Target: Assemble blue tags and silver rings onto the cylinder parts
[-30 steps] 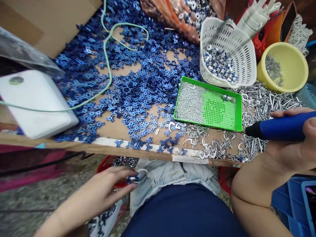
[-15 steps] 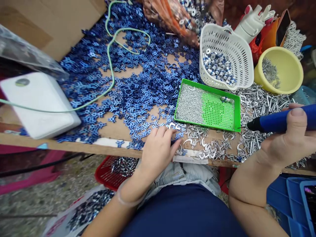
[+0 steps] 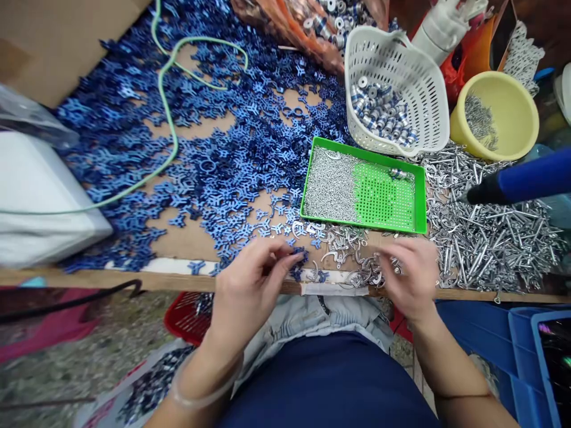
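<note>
My left hand [image 3: 252,285] is at the table's front edge, thumb and fingertips closed on a small dark blue piece [image 3: 300,255]. My right hand [image 3: 410,276], blurred, hovers over the silver curved pieces [image 3: 341,244] with its thumb and fingers brought together; what they hold, if anything, cannot be made out. Beyond the hands lies a green tray [image 3: 422,205] with tiny silver parts on its left side and a blue-and-silver cylinder at the right. The blue pen-shaped tool [image 3: 530,178] hangs at the right, its dark tip over silver rods, out of my hand.
Blue three-armed pieces [image 3: 250,142] cover the left and middle of the table. A white basket [image 3: 428,89] of cylinders and a yellow bowl [image 3: 520,125] stand behind. A green cord [image 3: 172,125] crosses the blue pieces; a white box [image 3: 44,202] sits at the left.
My right hand has let go of the blue tool and moved left to the silver curved pieces. My left hand has lifted a little and now pinches a blue piece. The view has shifted right.
</note>
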Demonstrator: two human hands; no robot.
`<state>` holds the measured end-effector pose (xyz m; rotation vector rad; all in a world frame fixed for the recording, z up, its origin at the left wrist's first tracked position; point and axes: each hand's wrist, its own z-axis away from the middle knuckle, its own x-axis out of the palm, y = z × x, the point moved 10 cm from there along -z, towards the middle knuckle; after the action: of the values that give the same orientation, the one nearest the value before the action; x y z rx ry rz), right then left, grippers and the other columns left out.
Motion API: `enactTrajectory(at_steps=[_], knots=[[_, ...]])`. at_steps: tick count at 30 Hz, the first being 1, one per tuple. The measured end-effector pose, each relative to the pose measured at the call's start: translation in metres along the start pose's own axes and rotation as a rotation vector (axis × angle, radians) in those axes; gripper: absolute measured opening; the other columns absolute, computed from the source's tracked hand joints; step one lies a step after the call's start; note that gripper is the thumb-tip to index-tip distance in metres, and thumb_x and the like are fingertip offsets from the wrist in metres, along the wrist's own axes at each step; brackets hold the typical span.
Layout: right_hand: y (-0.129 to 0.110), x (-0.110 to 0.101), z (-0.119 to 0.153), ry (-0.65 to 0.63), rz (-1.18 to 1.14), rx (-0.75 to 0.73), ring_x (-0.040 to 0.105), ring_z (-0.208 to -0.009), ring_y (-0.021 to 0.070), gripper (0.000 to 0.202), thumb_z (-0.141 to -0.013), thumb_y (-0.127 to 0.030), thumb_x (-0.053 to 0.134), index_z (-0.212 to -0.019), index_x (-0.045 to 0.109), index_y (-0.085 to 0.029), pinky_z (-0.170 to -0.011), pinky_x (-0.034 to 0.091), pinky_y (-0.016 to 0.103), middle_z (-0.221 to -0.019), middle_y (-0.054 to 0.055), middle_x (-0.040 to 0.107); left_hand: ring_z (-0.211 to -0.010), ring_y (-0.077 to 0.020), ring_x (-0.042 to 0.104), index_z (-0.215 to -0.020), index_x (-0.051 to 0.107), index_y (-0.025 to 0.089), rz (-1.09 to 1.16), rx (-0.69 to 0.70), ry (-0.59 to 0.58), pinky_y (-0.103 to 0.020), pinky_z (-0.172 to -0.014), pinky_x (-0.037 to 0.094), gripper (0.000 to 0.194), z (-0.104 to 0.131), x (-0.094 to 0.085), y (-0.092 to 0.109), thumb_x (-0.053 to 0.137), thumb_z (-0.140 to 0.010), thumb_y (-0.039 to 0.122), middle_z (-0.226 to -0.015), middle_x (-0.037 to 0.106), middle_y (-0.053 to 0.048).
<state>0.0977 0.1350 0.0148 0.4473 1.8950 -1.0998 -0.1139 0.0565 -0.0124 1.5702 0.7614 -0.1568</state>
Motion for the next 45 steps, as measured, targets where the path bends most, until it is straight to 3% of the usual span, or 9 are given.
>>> enactTrajectory(at_steps=[4, 8, 19, 25, 34, 37, 41, 43, 45], knots=[[-0.020, 0.054, 0.004, -0.308, 0.167, -0.116, 0.049, -0.076, 0.0189, 0.017, -0.088, -0.023, 0.049, -0.096, 0.063, -0.019, -0.066, 0.039, 0.030, -0.079, 0.005, 0.060, -0.058, -0.0078, 0.059, -0.084, 0.057, 0.022, 0.276, -0.180, -0.018, -0.018, -0.054, 0.049, 0.008, 0.008, 0.004, -0.012, 0.062, -0.079, 0.021, -0.072, 0.060, 0.005], [-0.015, 0.073, 0.002, -0.426, 0.214, -0.051, 0.050, -0.074, 0.0189, 0.020, -0.091, -0.026, 0.044, -0.092, 0.062, -0.017, -0.065, 0.038, 0.030, -0.079, 0.005, 0.061, -0.059, -0.0084, 0.061, -0.077, 0.060, 0.020, 0.386, -0.305, 0.022, -0.015, -0.051, 0.051, 0.009, 0.012, 0.008, -0.021, 0.067, -0.074, 0.021, -0.068, 0.062, 0.005], [-0.009, 0.074, 0.000, -0.493, 0.121, -0.047, 0.048, -0.084, 0.0193, 0.019, -0.089, -0.013, 0.042, -0.099, 0.057, -0.017, -0.074, 0.041, 0.031, -0.091, 0.006, 0.058, -0.069, -0.0104, 0.064, -0.082, 0.063, 0.021, 0.446, -0.296, 0.009, -0.019, -0.064, 0.055, 0.014, 0.013, 0.016, -0.026, 0.071, -0.070, 0.019, -0.075, 0.066, 0.003], [-0.007, 0.073, -0.002, -0.540, 0.234, -0.072, 0.043, -0.084, 0.0209, 0.014, -0.088, -0.011, 0.042, -0.084, 0.054, -0.017, -0.073, 0.040, 0.033, -0.087, 0.007, 0.051, -0.060, -0.0113, 0.063, -0.084, 0.068, 0.022, 0.411, -0.268, -0.085, -0.021, -0.055, 0.055, 0.011, 0.016, 0.024, -0.022, 0.068, -0.073, 0.020, -0.074, 0.067, 0.001], [0.000, 0.067, 0.001, -0.467, 0.240, 0.019, 0.045, -0.084, 0.0227, 0.006, -0.085, -0.015, 0.046, -0.085, 0.051, -0.017, -0.073, 0.040, 0.036, -0.088, 0.008, 0.053, -0.063, -0.0133, 0.066, -0.084, 0.070, 0.021, 0.437, -0.312, -0.105, -0.022, -0.059, 0.057, 0.013, 0.018, 0.029, -0.017, 0.070, -0.071, 0.022, -0.075, 0.071, 0.000], [0.000, 0.054, -0.002, -0.383, 0.032, 0.099, 0.047, -0.079, 0.0192, 0.007, -0.085, -0.015, 0.047, -0.080, 0.051, -0.019, -0.070, 0.041, 0.033, -0.081, 0.005, 0.054, -0.062, -0.0136, 0.067, -0.081, 0.070, 0.021, 0.445, -0.299, -0.074, -0.023, -0.059, 0.058, 0.012, 0.018, 0.026, -0.014, 0.071, -0.069, 0.020, -0.073, 0.072, 0.000], [0.000, 0.025, -0.003, -0.154, -0.624, 0.305, 0.052, -0.065, 0.0118, 0.007, -0.079, -0.024, 0.061, -0.083, 0.056, -0.022, -0.059, 0.044, 0.025, -0.072, -0.002, 0.056, -0.065, -0.0157, 0.068, -0.077, 0.073, 0.023, 0.462, -0.199, -0.085, -0.025, -0.063, 0.059, 0.013, 0.015, 0.022, -0.001, 0.073, -0.067, 0.016, -0.073, 0.073, -0.001], [-0.006, 0.028, 0.001, -0.167, -0.921, 0.379, 0.055, -0.062, 0.0105, 0.011, -0.073, -0.026, 0.069, -0.079, 0.061, -0.022, -0.056, 0.047, 0.023, -0.070, -0.002, 0.060, -0.066, -0.0157, 0.068, -0.078, 0.073, 0.025, 0.507, -0.152, -0.126, -0.024, -0.062, 0.059, 0.018, 0.013, 0.024, 0.008, 0.073, -0.066, 0.012, -0.074, 0.073, -0.001], [-0.018, 0.042, 0.006, -0.300, -1.131, 0.438, 0.060, -0.061, 0.0111, 0.015, -0.068, -0.028, 0.074, -0.079, 0.066, -0.022, -0.055, 0.050, 0.024, -0.069, -0.001, 0.064, -0.065, -0.0157, 0.068, -0.079, 0.074, 0.026, 0.561, -0.137, -0.174, -0.023, -0.059, 0.059, 0.020, 0.011, 0.028, 0.014, 0.072, -0.066, 0.011, -0.073, 0.073, -0.002]])
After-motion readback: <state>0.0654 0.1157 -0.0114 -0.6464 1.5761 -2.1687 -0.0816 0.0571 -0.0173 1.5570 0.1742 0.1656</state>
